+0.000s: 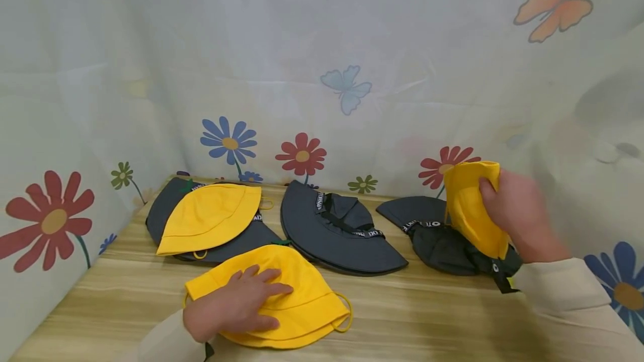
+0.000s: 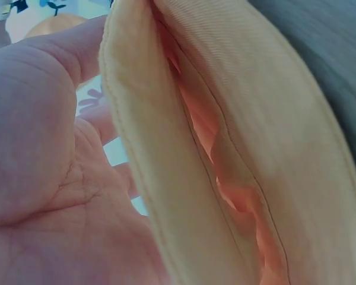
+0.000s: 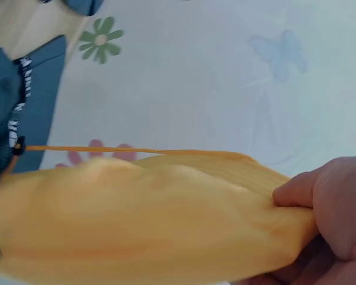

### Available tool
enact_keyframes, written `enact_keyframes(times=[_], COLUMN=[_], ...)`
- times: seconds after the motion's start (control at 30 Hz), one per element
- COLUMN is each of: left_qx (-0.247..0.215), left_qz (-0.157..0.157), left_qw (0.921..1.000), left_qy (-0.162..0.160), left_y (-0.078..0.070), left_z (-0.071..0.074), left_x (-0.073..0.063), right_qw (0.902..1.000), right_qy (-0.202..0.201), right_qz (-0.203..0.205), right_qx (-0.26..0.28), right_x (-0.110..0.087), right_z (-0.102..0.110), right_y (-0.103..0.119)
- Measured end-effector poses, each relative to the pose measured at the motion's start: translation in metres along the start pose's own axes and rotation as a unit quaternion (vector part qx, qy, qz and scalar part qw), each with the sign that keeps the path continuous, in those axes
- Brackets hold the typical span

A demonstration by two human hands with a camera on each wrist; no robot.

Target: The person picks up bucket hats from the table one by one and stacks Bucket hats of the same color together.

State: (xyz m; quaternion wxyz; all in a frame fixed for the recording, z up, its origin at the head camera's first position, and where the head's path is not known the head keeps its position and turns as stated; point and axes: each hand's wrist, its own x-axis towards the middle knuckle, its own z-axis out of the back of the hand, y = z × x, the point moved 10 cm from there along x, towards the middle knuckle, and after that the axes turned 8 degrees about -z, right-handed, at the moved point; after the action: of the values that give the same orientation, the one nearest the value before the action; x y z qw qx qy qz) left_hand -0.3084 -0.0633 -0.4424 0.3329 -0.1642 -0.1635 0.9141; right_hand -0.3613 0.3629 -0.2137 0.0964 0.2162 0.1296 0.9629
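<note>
My left hand (image 1: 240, 301) rests with spread fingers on a folded yellow bucket hat (image 1: 297, 284) at the front of the table. In the left wrist view, the palm (image 2: 65, 172) lies beside that hat's stitched brim (image 2: 143, 142), and the gap between its two layers faces the camera. On the right, my right hand (image 1: 518, 211) pinches a second yellow hat (image 1: 468, 205) by its edge. This hat hangs upright over a dark grey hat (image 1: 437, 247) with a lettered band. The right wrist view shows the thumb on the yellow cloth (image 3: 166, 219) and a thin cord (image 3: 136, 149) stretching from it.
At the back left, another yellow hat (image 1: 211, 217) lies on dark grey hats (image 1: 261, 242). Folded dark grey hats (image 1: 322, 239) sit at the middle back. A flower-printed white curtain (image 1: 282, 43) stands behind and beside the wood-grain table (image 1: 402, 317).
</note>
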Motion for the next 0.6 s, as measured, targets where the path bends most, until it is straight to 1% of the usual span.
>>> enact_keyframes(times=[0.1, 0.23, 0.4, 0.6], left_qx=[0.001, 0.002, 0.004, 0.001], left_qz=[0.000, 0.002, -0.001, -0.010], left_qw=[1.0000, 1.0000, 0.9999, 0.9998], left_qy=[-0.005, -0.008, -0.011, -0.016], left_y=[-0.002, -0.002, -0.003, -0.004], left_z=[0.001, 0.003, 0.004, 0.004], left_x=[0.000, 0.001, 0.002, 0.004], right_qw=[0.9999, 0.9997, 0.9992, 0.9950], right_qy=[0.010, 0.007, 0.026, 0.086], right_qz=[0.000, 0.020, 0.024, 0.010], right_qx=[0.007, 0.011, 0.019, 0.049], right_x=[-0.001, -0.001, -0.001, -0.004], right_z=[0.009, 0.022, 0.031, 0.029], right_y=[0.010, 0.026, 0.038, 0.048])
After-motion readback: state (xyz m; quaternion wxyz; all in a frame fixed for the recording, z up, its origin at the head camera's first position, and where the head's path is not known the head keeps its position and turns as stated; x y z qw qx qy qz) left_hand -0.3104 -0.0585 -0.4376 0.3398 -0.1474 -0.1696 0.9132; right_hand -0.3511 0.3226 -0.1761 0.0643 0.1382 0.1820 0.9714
